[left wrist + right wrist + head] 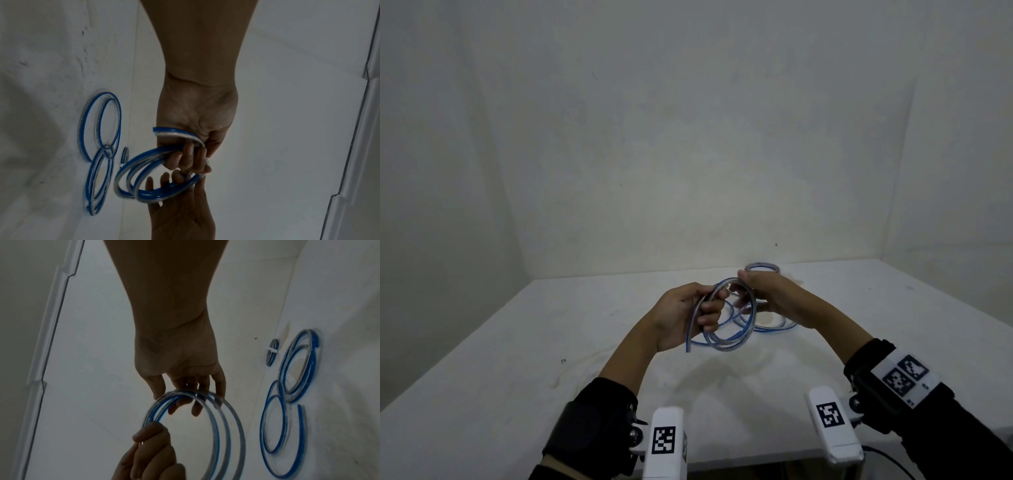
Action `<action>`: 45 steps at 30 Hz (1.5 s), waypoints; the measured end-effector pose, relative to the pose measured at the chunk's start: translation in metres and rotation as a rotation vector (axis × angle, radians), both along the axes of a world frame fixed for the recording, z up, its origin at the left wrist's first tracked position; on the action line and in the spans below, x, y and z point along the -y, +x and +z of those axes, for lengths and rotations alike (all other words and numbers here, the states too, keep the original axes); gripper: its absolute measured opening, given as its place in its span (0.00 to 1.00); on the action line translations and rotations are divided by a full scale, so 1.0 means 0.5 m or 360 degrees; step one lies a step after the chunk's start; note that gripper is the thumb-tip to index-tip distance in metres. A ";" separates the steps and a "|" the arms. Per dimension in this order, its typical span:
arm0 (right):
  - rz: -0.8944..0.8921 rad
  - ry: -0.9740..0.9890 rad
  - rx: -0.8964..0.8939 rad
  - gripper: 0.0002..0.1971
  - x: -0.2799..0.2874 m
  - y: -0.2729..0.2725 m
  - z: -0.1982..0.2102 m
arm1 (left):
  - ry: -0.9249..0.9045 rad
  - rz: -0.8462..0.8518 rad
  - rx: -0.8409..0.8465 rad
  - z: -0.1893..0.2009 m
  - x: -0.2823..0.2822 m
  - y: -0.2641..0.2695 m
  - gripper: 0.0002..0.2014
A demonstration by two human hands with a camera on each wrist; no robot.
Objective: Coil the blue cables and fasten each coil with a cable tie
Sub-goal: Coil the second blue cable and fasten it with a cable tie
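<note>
A blue-and-clear cable coil (pixel 736 339) hangs in the air between both hands above the white table (pixel 551 342). My left hand (pixel 688 315) grips its left side, fingers (pixel 189 155) curled round the bunched turns (pixel 144 178). My right hand (pixel 760 294) holds the coil's top right: its fingers (pixel 195 408) reach through the loops (pixel 205 397) and the thumb lies on the rim. A second blue cable (pixel 774 327) lies in loose loops (pixel 287 402) on the table under the hands. No loose cable tie shows.
A small blue coil (pixel 762 267) lies at the back of the table by the wall, with a white cable tie (pixel 271 350) round it. White walls close in the table at the back and on both sides.
</note>
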State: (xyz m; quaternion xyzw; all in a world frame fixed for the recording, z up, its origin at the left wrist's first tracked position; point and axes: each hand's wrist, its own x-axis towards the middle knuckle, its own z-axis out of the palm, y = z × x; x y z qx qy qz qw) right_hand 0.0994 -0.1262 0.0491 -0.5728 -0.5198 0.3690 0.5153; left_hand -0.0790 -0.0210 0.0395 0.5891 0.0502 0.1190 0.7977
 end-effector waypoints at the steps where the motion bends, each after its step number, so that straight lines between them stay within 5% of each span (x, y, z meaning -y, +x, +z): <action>1: 0.0009 0.0030 -0.0012 0.14 -0.002 -0.001 0.001 | -0.0001 -0.0018 -0.0015 -0.001 0.001 0.001 0.12; 7: 0.0015 0.0161 0.0102 0.08 -0.001 -0.008 0.012 | 0.0005 0.0027 -0.0037 0.001 0.002 -0.001 0.13; 20: 0.0069 0.0355 -0.0025 0.16 -0.006 -0.029 -0.004 | -0.0156 0.0086 0.0067 -0.001 -0.009 0.008 0.13; 29: 0.0045 0.0145 0.0036 0.14 -0.005 -0.048 0.006 | 0.0117 0.0176 -0.0152 0.004 -0.010 0.010 0.16; 37: -0.0296 0.0411 -0.0159 0.11 -0.037 -0.060 -0.025 | 0.0291 0.0562 -0.0001 0.002 -0.002 0.027 0.20; 45: -0.0045 0.0173 0.0131 0.10 -0.014 -0.061 -0.006 | 0.0048 0.0179 -0.0173 0.011 -0.012 0.009 0.15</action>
